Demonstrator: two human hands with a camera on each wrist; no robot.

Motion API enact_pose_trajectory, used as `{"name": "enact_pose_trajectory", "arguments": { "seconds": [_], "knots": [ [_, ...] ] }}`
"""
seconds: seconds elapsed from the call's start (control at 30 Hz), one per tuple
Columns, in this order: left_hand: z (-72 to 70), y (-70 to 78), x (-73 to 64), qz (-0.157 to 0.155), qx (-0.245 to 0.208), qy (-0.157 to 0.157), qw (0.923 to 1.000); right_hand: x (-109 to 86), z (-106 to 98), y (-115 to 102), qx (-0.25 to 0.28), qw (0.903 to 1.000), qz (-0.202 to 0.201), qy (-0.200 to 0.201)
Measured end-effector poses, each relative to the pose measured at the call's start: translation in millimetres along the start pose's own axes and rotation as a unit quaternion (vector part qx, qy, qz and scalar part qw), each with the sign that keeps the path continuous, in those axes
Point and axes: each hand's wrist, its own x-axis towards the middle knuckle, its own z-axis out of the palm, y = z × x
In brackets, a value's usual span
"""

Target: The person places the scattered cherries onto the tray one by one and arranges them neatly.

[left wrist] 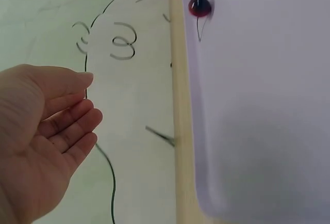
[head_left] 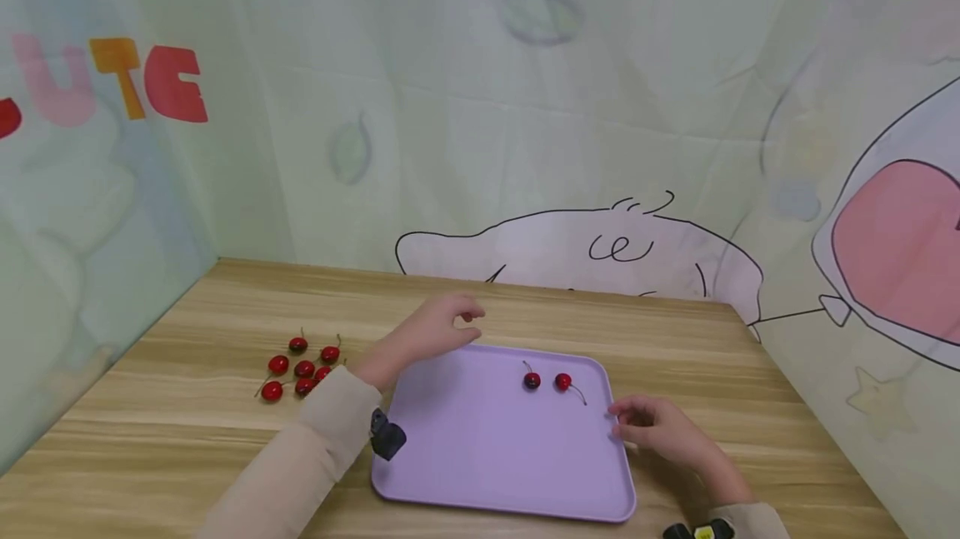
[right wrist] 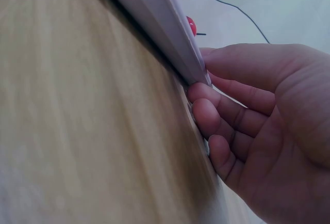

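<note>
A light purple tray (head_left: 502, 447) lies on the table with two dark red cherries, one (head_left: 532, 381) beside the other (head_left: 563, 382), toward its far right part. My left hand (head_left: 438, 326) hovers over the tray's far left corner, fingers loosely bent and nothing between thumb and fingertips; the left wrist view shows the same hand (left wrist: 51, 126) with its palm bare. At the tray's right edge, my right hand (head_left: 663, 431) pinches the rim. In the right wrist view its thumb (right wrist: 242, 64) lies along the rim, while the curled fingers (right wrist: 206, 115) sit against the outer side.
A loose group of several cherries (head_left: 303, 369) with stems lies on the wooden table (head_left: 187, 439) left of the tray, partly hidden by my left sleeve (head_left: 300, 456). A printed curtain (head_left: 480, 106) stands upright behind the table and along both sides.
</note>
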Motion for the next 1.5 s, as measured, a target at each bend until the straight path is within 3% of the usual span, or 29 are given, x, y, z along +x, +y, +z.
{"name": "enact_pose_trajectory", "arguments": {
  "seconds": [0.2,0.4,0.73,1.13,1.5],
  "knots": [
    [-26.2,-27.9,-16.6,0.004,0.003,0.032,0.9995,-0.5,1,1,-0.001,0.9999,0.01,0.003],
    [-51.8,-50.4,-36.4,-0.026,-0.003,0.053,0.9983,-0.5,1,1,-0.002,0.9999,0.008,0.006],
    [-84.2,-76.7,-64.3,-0.046,0.0,0.086,0.9953,-0.4,1,1,-0.004,0.9999,0.007,0.007],
    [-88.6,-113.9,-94.4,-0.106,0.021,0.086,0.9904,-0.1,3,2,0.002,0.9999,0.01,0.011],
    [-84.3,-142.1,-108.9,-0.155,0.029,0.071,0.985,-0.3,3,1,-0.005,0.9997,0.018,0.014]
  ]
}}
